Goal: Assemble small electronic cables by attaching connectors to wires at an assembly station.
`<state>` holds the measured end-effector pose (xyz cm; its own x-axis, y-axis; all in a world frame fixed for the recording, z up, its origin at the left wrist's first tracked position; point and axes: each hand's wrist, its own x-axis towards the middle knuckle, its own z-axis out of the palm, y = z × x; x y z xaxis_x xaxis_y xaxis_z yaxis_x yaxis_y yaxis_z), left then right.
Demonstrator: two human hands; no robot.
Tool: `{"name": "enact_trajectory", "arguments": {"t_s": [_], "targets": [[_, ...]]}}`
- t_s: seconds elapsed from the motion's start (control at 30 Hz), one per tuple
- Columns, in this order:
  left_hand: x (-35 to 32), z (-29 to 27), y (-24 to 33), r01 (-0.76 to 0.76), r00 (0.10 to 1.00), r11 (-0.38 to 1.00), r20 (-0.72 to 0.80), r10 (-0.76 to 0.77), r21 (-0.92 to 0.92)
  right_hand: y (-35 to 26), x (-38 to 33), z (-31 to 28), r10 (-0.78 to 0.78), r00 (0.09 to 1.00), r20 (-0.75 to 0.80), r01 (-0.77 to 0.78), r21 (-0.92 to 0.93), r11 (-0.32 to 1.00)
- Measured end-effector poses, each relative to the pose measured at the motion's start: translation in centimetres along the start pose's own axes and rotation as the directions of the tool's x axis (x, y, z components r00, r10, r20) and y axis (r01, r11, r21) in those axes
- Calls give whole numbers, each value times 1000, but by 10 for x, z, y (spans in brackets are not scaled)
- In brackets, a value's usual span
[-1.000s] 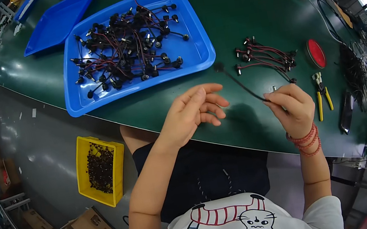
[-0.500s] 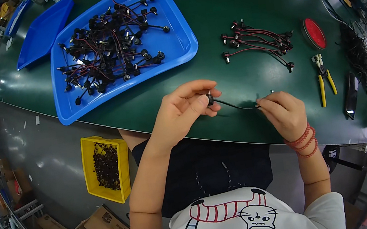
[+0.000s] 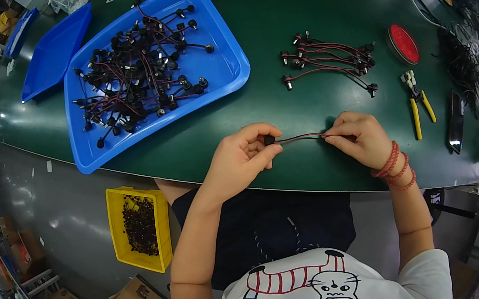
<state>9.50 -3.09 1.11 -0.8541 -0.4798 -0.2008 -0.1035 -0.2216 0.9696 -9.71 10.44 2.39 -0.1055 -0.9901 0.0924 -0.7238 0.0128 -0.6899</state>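
A short red-and-black wire lead (image 3: 300,137) is stretched nearly level between my two hands, above the front part of the green table. My left hand (image 3: 237,157) pinches its black round end piece (image 3: 269,140) between thumb and fingers. The lead's other end is in the closed fingertips of my right hand (image 3: 362,137), which hide it. Beyond my right hand lies a small group of similar leads (image 3: 331,58) with black ends and metal tips, roughly side by side. More such leads (image 3: 133,72) are heaped and tangled in a large blue tray (image 3: 234,78) at the left.
Right of the grouped leads lie a round red-filled dish (image 3: 403,44), yellow-handled pliers (image 3: 418,102) and a dark, shiny long object (image 3: 455,123). Bundled cables (image 3: 460,61) run along the right edge. A second blue tray (image 3: 58,53) is far left. Below, a yellow bin (image 3: 162,237) holds small dark parts.
The lead is straighter and more level than before. My left hand sits slightly lower, and its black end piece is turned. My right fingers have shifted slightly left along with the lead's end.
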Motion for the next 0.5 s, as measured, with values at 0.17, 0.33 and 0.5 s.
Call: {"name": "enact_trajectory", "arguments": {"t_s": [0.17,0.33,0.5], "targets": [[2,-4,-5,-37,998,995,53,42,-92,2,4,-10,63,998,-26,-63,11,998],[4,-4,0,36,999,974,-25,-42,-225,75,20,-85,163,871,-463,-233,-97,968],[4,-2,-2,20,999,977,-44,-30,-212,151,31,-141,269,776,-570,-523,-345,779]]}}
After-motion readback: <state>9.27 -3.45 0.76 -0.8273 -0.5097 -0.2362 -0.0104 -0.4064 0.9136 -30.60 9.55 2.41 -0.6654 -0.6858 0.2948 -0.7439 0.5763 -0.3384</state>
